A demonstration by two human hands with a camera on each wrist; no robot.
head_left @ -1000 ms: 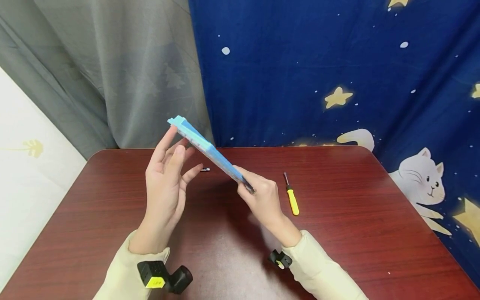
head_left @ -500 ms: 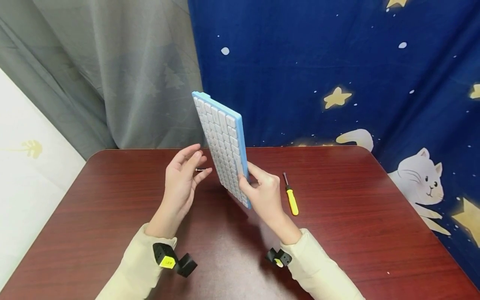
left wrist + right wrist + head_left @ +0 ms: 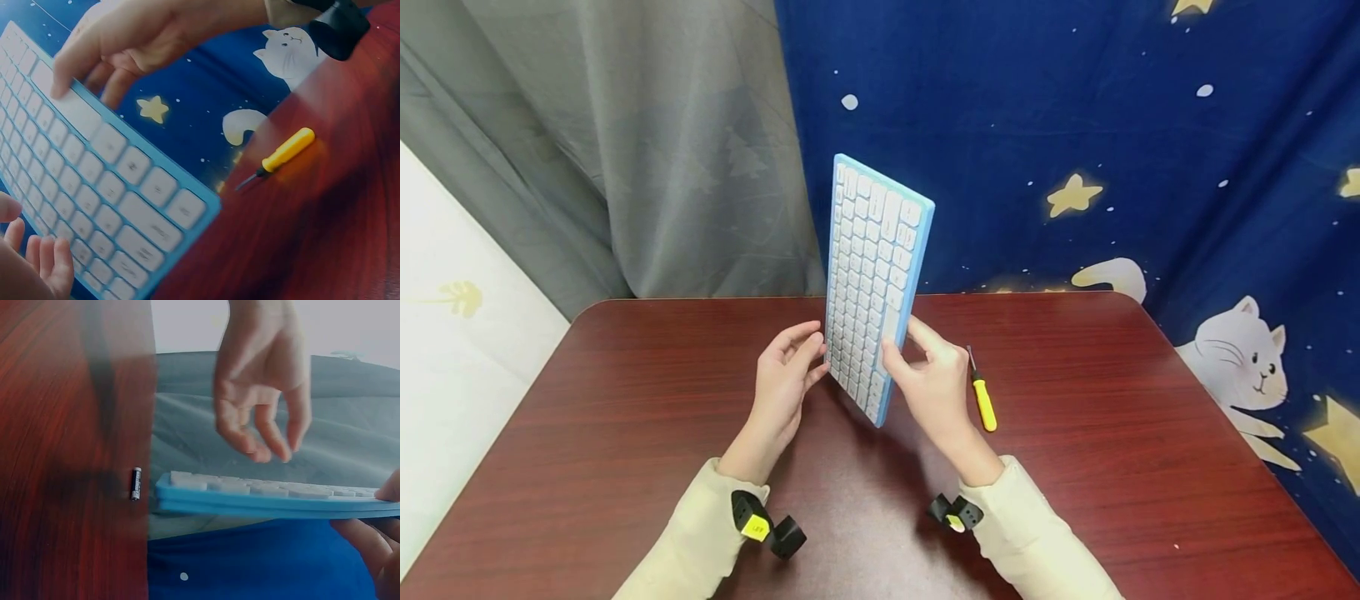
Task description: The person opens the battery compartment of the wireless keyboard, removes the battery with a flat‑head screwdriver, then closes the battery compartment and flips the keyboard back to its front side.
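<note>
A light-blue keyboard (image 3: 868,283) with white keys stands nearly upright above the table, its key side turned toward my left hand. My right hand (image 3: 936,387) grips its long edge, thumb on the keys and fingers behind. Close to the opposite edge, my left hand (image 3: 782,379) has loosely bent fingers. The right wrist view shows a gap between that left hand (image 3: 265,394) and the keys. A small battery (image 3: 136,484) lies on the table in that view; the head view does not show it now.
A screwdriver (image 3: 983,398) with a yellow handle lies on the reddish-brown table (image 3: 1112,483), just right of my right hand. Behind the table hang a grey curtain (image 3: 700,150) and a blue curtain (image 3: 985,125) with stars and a white cat.
The keyboard has swung from a slanted, edge-on pose to nearly upright with its keys showing. My left hand has left its far end and moved down and right. My right hand keeps its grip.
</note>
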